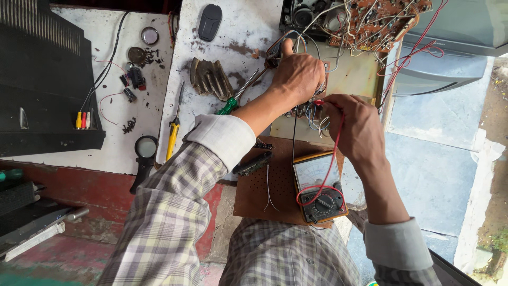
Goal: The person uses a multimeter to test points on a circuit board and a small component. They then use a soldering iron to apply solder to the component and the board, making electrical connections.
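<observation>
Head view: a thin red probe lead (332, 159), limp and light, best held at its stiff tip, is pinched by the right hand (353, 127) at centre. At 11 o'clock the left hand (299, 74) grips wires on a pale, fragile circuit panel (352, 77). At 6 o'clock an orange-cased analogue multimeter (319, 185) lies on a brown perforated board (262, 190); a green-handled screwdriver (233, 101) rests at 9 on the white surface (159, 111).

Both hands (301, 74) (353, 124) on circuit board (349, 79), multimeter (319, 185) below
</observation>
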